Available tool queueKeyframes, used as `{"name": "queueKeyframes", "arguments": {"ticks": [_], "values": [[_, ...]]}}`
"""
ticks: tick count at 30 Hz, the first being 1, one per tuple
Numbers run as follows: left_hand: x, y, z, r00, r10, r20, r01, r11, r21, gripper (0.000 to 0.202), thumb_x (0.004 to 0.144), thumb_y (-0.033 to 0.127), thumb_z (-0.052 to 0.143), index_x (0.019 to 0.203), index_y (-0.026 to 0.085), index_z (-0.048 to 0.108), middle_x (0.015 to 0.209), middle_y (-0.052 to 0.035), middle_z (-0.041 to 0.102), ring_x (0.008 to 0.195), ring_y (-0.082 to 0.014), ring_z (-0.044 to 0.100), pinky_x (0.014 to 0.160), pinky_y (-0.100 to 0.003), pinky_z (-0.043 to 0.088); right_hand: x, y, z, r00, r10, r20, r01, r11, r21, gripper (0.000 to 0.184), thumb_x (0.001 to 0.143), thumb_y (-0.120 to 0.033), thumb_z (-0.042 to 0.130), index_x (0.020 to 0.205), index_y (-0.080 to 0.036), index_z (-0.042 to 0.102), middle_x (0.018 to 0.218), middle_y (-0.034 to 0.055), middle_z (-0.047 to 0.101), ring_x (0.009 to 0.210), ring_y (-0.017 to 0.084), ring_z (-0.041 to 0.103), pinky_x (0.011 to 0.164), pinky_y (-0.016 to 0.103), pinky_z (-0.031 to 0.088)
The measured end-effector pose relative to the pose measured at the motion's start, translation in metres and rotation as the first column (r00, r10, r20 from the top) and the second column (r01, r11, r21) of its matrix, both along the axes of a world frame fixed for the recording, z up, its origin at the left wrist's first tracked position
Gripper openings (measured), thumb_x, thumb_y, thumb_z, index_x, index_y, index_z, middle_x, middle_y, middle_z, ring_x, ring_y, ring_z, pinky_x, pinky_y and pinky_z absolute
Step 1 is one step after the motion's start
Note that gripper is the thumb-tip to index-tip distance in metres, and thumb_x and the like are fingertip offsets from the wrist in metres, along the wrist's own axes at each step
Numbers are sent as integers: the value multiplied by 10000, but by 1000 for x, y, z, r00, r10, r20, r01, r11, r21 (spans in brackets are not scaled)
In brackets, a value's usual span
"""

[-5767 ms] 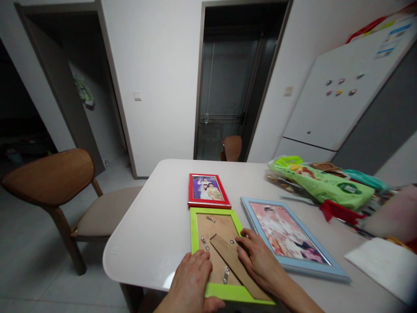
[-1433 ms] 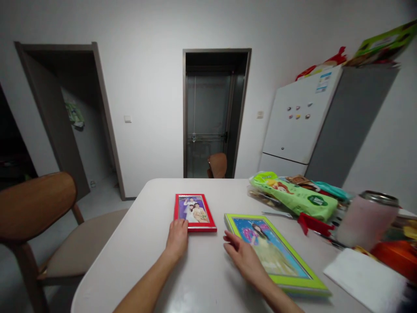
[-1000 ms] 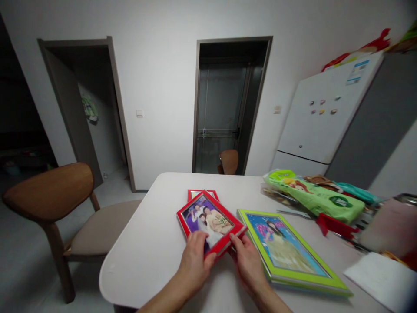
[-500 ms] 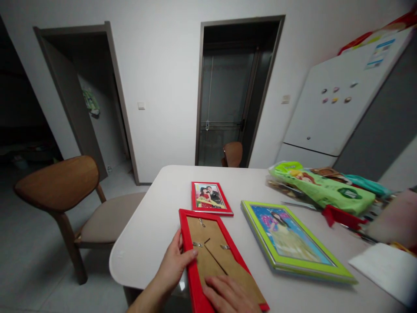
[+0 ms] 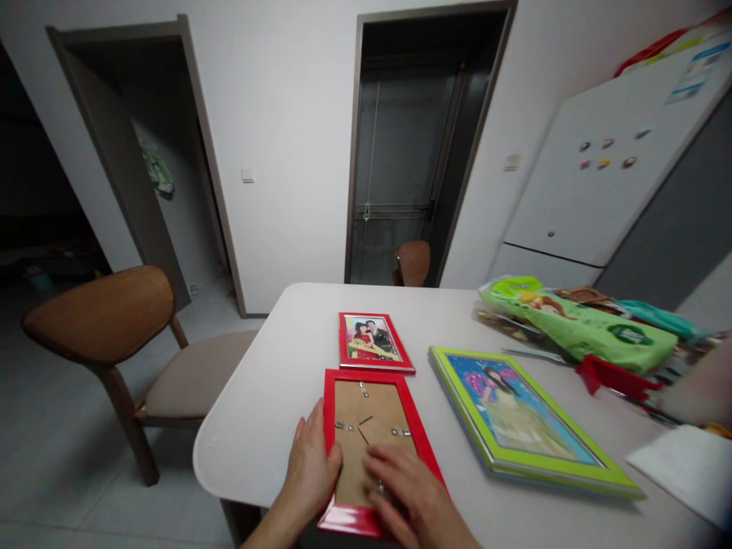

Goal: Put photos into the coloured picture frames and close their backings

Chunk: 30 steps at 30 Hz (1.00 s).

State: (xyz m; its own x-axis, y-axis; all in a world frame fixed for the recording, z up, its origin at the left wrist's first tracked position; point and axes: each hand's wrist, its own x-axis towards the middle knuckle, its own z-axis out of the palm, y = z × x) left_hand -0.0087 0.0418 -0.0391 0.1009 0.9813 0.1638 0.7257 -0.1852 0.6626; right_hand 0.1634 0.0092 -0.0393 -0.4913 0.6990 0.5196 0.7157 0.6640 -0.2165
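A red picture frame [image 5: 420,442] lies face down near the table's front edge, its brown backing board [image 5: 351,469] and small metal clips showing. My left hand [image 5: 312,457] grips the frame's left side, thumb over the border and fingers along the outer edge. Over the lower part of the backing is my right hand [image 5: 409,488], fingers bent and apart, their tips at a small metal piece [image 5: 380,486] that they partly cover. Just beyond stands a smaller red frame [image 5: 341,341] with a couple's photo, lying face up. To the right is a green frame [image 5: 572,476] with a photo of a person in a yellow dress.
On the white table [image 5: 257,412], a green package [image 5: 606,328], a red object [image 5: 618,377] and a white tissue or cloth [image 5: 686,465] lie at the right. A wooden chair [image 5: 103,313] is at the left; another chair [image 5: 412,263] stands behind the table.
The held frame has turned straighter and its lower border now shows. My right hand has shifted from flat on the backing to bent fingers at a metal piece. The camera view has shifted slightly.
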Motion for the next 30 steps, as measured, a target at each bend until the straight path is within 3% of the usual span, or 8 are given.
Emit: {"name": "queueKeyframes", "arguments": {"ticks": [3, 6, 11, 14, 17, 20, 24, 30], "values": [[0, -1, -1, 1000, 6, -11, -6, 1000, -4, 573, 703, 141, 379, 1261, 110, 250, 1283, -105, 361, 1175, -229, 306, 990, -369, 167, 27, 22, 13, 966, -258, 29, 258, 942, -213, 291, 736, -202, 428, 975, -157, 590, 1062, 116, 554, 972, 204, 487, 833, 341, 403], [0, -1, -2, 1000, 3, -15, -3, 1000, 5, 567, 707, 147, 379, 1260, 125, 256, 1287, -92, 360, 1173, -224, 311, 995, -378, 156, 37, 41, 14, 941, -330, 76, 337, 888, -313, 248, 704, -158, 439, 847, -160, 642, 1016, 111, 561, 950, 212, 477, 828, 331, 386], [0, 1, -6, 1000, -11, 0, 11, 999, 33, 576, 703, 138, 379, 1264, 117, 247, 1283, -85, 368, 1160, -189, 334, 1010, -357, 137, 33, 52, 10, 931, -356, 80, 363, 885, -293, 257, 728, -141, 405, 781, -172, 654, 868, 94, 567, 843, 197, 473, 744, 296, 386], [0, 1, -9, 1000, 12, -6, -12, 1000, 28, 571, 699, 140, 385, 1257, 120, 264, 1285, -83, 367, 1169, -187, 324, 1013, -354, 131, 26, 49, 11, 934, -352, 62, 354, 889, -291, 260, 729, -137, 405, 838, -159, 639, 887, 100, 558, 855, 199, 466, 757, 296, 375], [1, 2, -10, 999, 23, -35, -21, 999, 35, 573, 693, 144, 386, 1253, 99, 274, 1281, -93, 371, 1171, -190, 323, 1014, -352, 136, 6, 46, 14, 955, -298, 0, 285, 912, -295, 267, 756, -164, 394, 904, -161, 616, 962, 97, 544, 899, 189, 462, 795, 288, 356], [1, 2, -12, 997, 24, -73, -21, 999, 49, 566, 700, 145, 371, 1249, 52, 273, 1281, -117, 365, 1173, -190, 321, 1013, -348, 143, -23, 48, 18, 980, -200, -2, 190, 930, -315, 226, 773, -217, 407, 804, -186, 629, 880, 66, 561, 848, 169, 482, 752, 261, 361], [1, 2, -13, 995, 14, -97, -8, 998, 64, 550, 710, 140, 351, 1245, 37, 277, 1280, -118, 368, 1170, -180, 329, 1016, -338, 140, -49, 58, 18, 976, -210, 62, 219, 925, -309, 182, 748, -221, 460, 669, -184, 619, 751, 50, 558, 751, 159, 487, 684, 251, 354], [2, 1, -11, 995, 27, -100, -22, 999, 46, 572, 689, 124, 363, 1250, 60, 277, 1295, -91, 350, 1179, -168, 312, 1019, -315, 128, -40, 71, 10, 958, -284, 48, 285, 918, -276, 203, 774, -212, 412, 748, -172, 609, 819, 56, 559, 797, 159, 476, 737, 247, 333]]}}
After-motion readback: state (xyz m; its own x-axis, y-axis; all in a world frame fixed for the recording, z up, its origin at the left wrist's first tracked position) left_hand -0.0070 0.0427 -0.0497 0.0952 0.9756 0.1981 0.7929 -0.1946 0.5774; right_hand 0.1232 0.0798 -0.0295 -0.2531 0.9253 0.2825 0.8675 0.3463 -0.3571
